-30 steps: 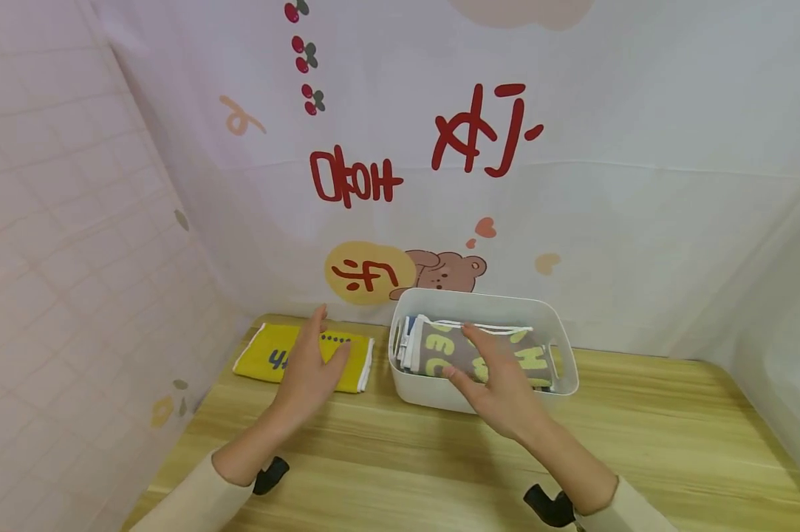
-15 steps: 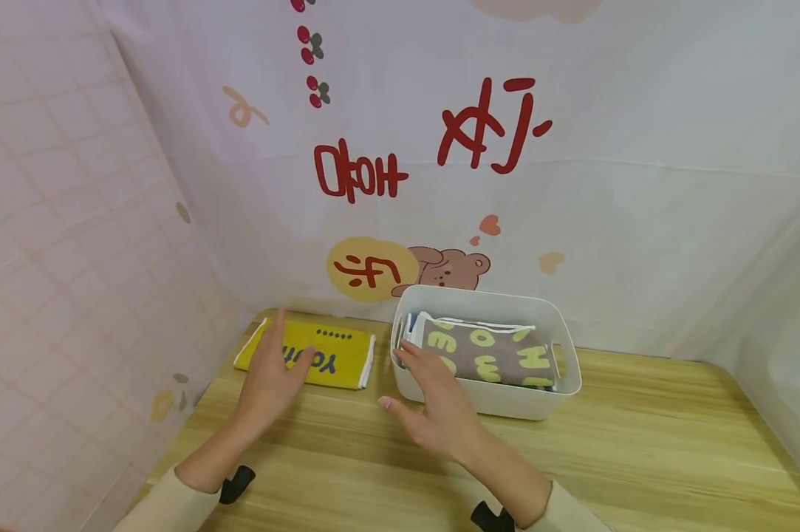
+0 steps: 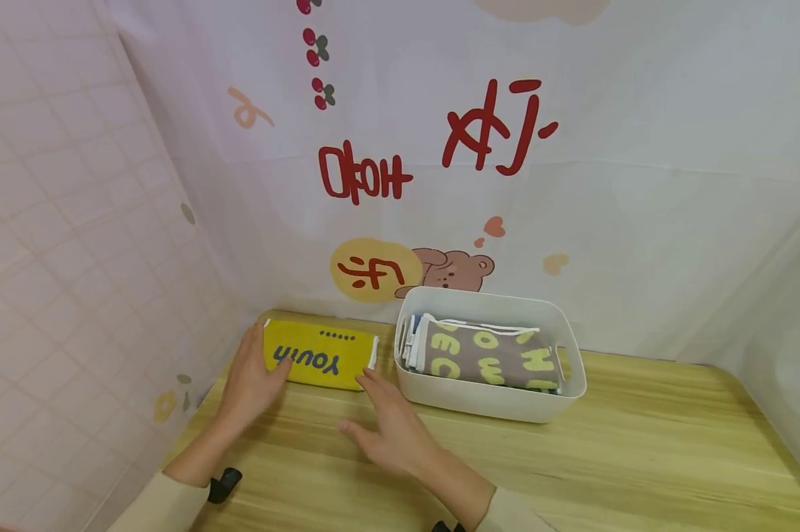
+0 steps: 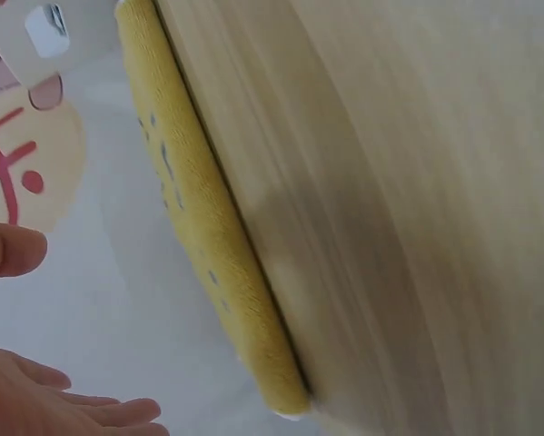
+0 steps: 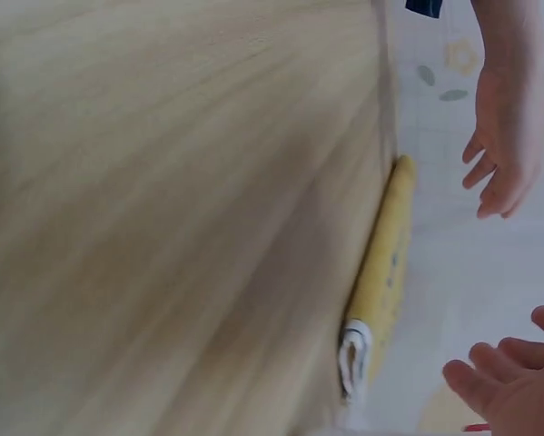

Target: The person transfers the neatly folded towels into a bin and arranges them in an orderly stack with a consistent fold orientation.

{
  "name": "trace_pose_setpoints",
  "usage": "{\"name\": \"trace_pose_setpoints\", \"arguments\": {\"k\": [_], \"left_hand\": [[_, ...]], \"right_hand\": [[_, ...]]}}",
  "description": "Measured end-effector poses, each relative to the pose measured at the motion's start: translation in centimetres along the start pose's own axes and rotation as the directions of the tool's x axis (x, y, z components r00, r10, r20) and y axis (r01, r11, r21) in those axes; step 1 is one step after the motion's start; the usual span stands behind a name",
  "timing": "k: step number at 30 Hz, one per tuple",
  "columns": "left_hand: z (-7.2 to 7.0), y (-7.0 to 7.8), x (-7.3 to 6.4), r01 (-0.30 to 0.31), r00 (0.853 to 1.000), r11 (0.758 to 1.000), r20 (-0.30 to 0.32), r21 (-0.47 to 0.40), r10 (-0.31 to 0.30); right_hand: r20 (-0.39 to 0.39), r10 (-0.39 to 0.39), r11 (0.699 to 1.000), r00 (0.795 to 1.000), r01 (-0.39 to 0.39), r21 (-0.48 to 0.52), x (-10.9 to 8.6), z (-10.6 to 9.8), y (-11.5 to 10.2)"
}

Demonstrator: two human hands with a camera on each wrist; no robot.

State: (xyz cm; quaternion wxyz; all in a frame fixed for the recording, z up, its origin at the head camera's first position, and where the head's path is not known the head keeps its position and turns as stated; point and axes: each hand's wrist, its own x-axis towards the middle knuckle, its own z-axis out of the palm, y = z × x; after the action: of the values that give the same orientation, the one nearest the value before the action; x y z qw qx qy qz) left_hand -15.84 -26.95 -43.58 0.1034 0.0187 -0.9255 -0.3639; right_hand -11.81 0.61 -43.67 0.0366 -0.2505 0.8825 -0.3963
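Observation:
A folded yellow towel (image 3: 323, 356) with blue lettering lies flat on the table, its white edge facing right. At its left end is my left hand (image 3: 252, 378), thumb and fingers spread apart and holding nothing. My right hand (image 3: 394, 423) hovers by the towel's right front corner with its fingers extended. In the left wrist view, the left fingers (image 4: 117, 411) are raised beside the towel (image 4: 208, 218), with space between. Both hands stand off the towel (image 5: 380, 272) in the right wrist view, where its rolled white end shows.
Right of the yellow towel stands a white plastic basket (image 3: 479, 403). Inside it, a grey-brown folded towel (image 3: 486, 358) with yellow-green letters lies among other folded cloths. A white printed curtain (image 3: 639, 244) hangs behind the wooden table (image 3: 639, 443).
My right hand has moved left from over the basket to the yellow towel's right corner. My left hand has shifted left from over the towel to its left end.

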Motion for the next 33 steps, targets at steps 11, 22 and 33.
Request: {"name": "trace_pose_setpoints", "arguments": {"k": [11,22,33], "left_hand": [[0.4,-2.2,3.0,0.066,0.993,0.997,0.095,0.029,-0.069],[0.6,-4.6,5.2,0.135,0.987,0.979,0.065,0.152,-0.147],[0.3,-5.0,5.2,0.190,0.978,0.966,0.047,0.177,-0.201]], "right_hand": [[-0.011,0.219,0.965,0.976,-0.215,0.151,3.3,2.3,2.0],[-0.034,0.272,0.936,0.962,-0.256,0.241,4.6,3.1,2.7],[-0.020,0.270,0.928,0.963,-0.254,0.273,4.9,3.5,3.1]]}}
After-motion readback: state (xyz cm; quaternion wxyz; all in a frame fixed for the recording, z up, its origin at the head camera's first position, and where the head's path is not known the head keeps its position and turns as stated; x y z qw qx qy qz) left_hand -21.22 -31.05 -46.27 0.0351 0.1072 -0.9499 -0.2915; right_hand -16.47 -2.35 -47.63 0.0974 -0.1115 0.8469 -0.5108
